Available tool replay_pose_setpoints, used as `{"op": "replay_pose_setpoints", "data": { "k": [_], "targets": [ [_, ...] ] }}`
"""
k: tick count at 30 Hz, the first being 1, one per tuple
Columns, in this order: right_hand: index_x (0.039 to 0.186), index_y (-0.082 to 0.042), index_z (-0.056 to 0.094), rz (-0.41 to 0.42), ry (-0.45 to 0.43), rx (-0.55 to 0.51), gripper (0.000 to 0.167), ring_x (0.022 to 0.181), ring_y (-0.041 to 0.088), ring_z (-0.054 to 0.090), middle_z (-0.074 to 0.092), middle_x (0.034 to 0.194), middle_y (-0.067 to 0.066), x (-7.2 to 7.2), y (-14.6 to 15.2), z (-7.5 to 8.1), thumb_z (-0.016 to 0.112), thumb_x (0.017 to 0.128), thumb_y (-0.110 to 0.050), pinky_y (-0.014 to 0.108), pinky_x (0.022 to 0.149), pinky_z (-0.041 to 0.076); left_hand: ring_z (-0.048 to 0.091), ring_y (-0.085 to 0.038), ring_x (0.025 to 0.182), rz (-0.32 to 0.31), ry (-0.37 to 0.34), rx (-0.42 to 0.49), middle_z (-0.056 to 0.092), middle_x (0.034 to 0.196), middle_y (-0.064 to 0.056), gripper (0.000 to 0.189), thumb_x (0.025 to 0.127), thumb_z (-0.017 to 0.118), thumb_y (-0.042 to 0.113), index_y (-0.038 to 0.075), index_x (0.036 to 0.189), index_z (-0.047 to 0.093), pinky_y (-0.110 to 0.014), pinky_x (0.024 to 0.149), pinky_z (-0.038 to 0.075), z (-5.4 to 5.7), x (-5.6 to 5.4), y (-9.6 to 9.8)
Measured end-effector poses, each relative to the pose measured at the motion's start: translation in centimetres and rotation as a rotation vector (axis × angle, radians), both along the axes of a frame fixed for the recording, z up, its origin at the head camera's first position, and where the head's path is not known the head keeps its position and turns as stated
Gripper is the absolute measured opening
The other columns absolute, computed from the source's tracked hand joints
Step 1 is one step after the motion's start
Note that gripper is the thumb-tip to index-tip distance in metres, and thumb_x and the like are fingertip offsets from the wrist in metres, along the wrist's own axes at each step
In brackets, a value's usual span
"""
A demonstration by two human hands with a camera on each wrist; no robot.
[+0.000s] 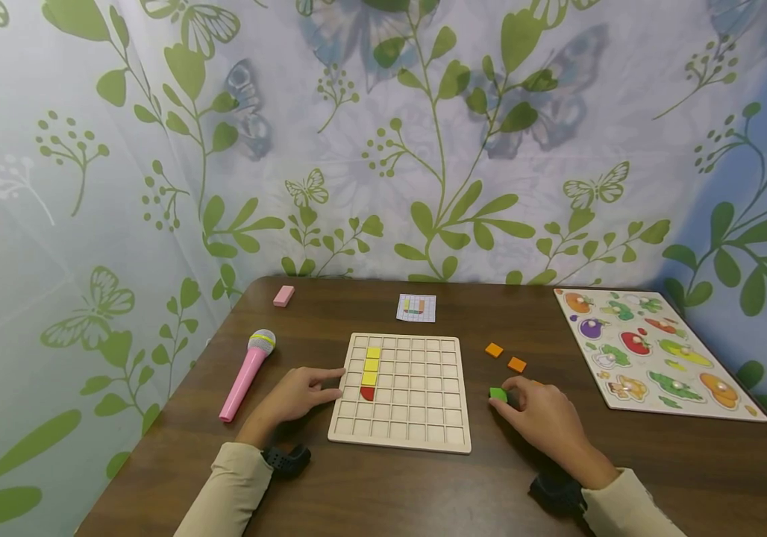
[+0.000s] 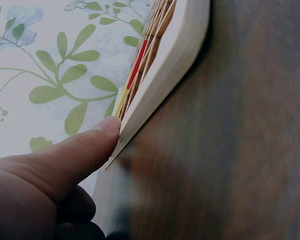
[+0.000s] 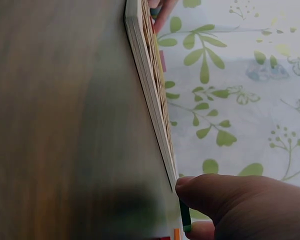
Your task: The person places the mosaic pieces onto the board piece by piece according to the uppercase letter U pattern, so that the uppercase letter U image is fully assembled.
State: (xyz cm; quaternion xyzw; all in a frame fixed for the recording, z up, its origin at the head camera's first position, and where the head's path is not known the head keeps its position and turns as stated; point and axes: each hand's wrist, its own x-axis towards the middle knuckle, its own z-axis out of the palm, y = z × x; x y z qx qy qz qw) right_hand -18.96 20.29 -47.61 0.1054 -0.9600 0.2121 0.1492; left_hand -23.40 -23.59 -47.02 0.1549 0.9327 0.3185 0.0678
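Observation:
A wooden grid board [image 1: 417, 438] lies on the table, holding three yellow square tiles [image 1: 370, 365] in one column with a red rounded tile [image 1: 367, 393] below them. My left hand [image 1: 296, 395] touches the board's left edge with outstretched fingers; in the left wrist view a fingertip [image 2: 110, 125] meets the rim. To the right of the board, my right hand [image 1: 545, 414] pinches a green square tile [image 1: 498, 394] between thumb and finger. The right wrist view shows that tile [image 3: 185, 215] edge-on. Beside this hand are orange tiles [image 1: 516, 365], one partly hidden behind the fingers.
Behind the board lies a small pattern card [image 1: 416, 308]. A pink toy microphone [image 1: 247, 377] and a pink block [image 1: 283, 296] are on the left. At the right lies a vegetable puzzle board [image 1: 659, 350]. A leaf-printed curtain [image 1: 370, 186] hangs along the table's back edge.

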Motion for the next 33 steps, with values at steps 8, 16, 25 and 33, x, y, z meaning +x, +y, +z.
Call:
{"op": "replay_pose_setpoints", "data": {
  "k": [8, 16, 25, 33],
  "targets": [
    [0.103, -0.013, 0.075, 0.073, 0.035, -0.002, 0.035, 0.046, 0.005, 0.033, 0.04, 0.055, -0.013, 0.2, -0.6, -0.3, 0.083, 0.086, -0.042, 0.027, 0.05, 0.027, 0.033, -0.01, 0.051, -0.006, 0.005, 0.005, 0.036, 0.058, 0.006, 0.048, 0.094, 0.075, 0.038, 0.025, 0.139, 0.067, -0.025, 0.05, 0.03, 0.0, 0.0, 0.0],
    [0.103, -0.013, 0.074, 0.114, 0.06, 0.0, 0.035, 0.044, 0.002, 0.027, 0.039, 0.056, -0.015, 0.1, -1.0, -0.4, 0.083, 0.085, -0.041, 0.024, 0.045, 0.023, 0.032, -0.01, 0.052, -0.019, 0.013, 0.015, 0.036, 0.058, 0.006, 0.047, 0.094, 0.074, 0.037, 0.024, 0.139, 0.067, -0.025, 0.051, 0.03, -0.1, -0.1, 0.0],
    [0.104, -0.014, 0.073, 0.133, 0.072, -0.004, 0.035, 0.045, 0.002, 0.03, 0.039, 0.057, -0.015, -0.2, -1.7, 0.0, 0.082, 0.086, -0.043, 0.024, 0.045, 0.025, 0.034, -0.009, 0.051, -0.017, 0.012, 0.006, 0.037, 0.058, 0.006, 0.048, 0.094, 0.075, 0.039, 0.024, 0.139, 0.067, -0.025, 0.05, 0.031, -0.2, -0.2, -0.1],
    [0.102, -0.016, 0.073, 0.168, 0.038, -0.037, 0.033, 0.045, 0.003, 0.03, 0.038, 0.056, -0.015, -0.7, -3.4, 0.2, 0.083, 0.085, -0.043, 0.024, 0.045, 0.025, 0.035, -0.01, 0.052, -0.013, 0.006, 0.012, 0.038, 0.058, 0.006, 0.048, 0.094, 0.075, 0.039, 0.024, 0.139, 0.067, -0.025, 0.051, 0.032, -0.2, -0.1, -0.2]
  ]
}}
